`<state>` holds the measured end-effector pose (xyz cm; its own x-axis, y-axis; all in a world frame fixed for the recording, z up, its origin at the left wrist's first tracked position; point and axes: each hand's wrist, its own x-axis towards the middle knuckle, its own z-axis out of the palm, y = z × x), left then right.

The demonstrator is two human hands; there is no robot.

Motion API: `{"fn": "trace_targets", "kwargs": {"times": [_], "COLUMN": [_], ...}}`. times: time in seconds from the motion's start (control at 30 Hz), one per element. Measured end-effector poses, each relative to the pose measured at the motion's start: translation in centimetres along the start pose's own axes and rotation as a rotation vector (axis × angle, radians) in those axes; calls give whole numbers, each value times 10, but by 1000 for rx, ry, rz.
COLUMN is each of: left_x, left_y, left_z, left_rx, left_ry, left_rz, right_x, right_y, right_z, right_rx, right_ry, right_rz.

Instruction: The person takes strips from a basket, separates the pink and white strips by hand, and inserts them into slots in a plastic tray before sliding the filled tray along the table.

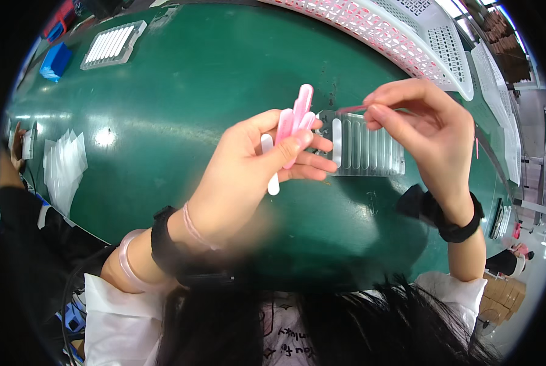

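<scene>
My left hand (242,149) is closed on a small fanned bunch of flat pink sticks (304,100) with rounded ends, pressed under the thumb. A white stick (273,184) of like shape shows at the palm; whether it is gripped with the others I cannot tell. Between the thumb and fingertips of my right hand (434,119) is a thin pink stick (352,109), seen edge-on above a clear slotted tray (379,146). In that tray's leftmost slot lies a white stick (337,143). Part of the tray is hidden behind my left fingers.
A second clear tray (87,65) with several white strips lies far left on the green table (193,67), near a blue block (55,61). Clear plastic sleeves (65,168) lie left. White perforated baskets (382,39) line the far right. Another person's hand (18,146) is at the left edge.
</scene>
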<state>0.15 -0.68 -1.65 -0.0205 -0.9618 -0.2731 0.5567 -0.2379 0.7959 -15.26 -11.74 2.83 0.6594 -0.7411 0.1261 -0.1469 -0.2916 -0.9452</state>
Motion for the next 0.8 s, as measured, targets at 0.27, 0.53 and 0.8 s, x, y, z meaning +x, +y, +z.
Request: {"fn": "trace_targets", "kwargs": {"times": [0.27,0.53,0.8], "left_x": [0,-1,-2], "left_y": [1,0,8], "left_z": [1,4,5], "left_rx": [-66,-44,-95], "left_ry": [6,-162,-182], "left_rz": [-2,21,-68], "right_x": [-39,-30,-5], "right_y": [10,6,7], "right_z": [3,8,-8], "right_rx": [-921,-201,545], "right_ry": [-323,-85,-131], "right_rz": [-481,19,361]}}
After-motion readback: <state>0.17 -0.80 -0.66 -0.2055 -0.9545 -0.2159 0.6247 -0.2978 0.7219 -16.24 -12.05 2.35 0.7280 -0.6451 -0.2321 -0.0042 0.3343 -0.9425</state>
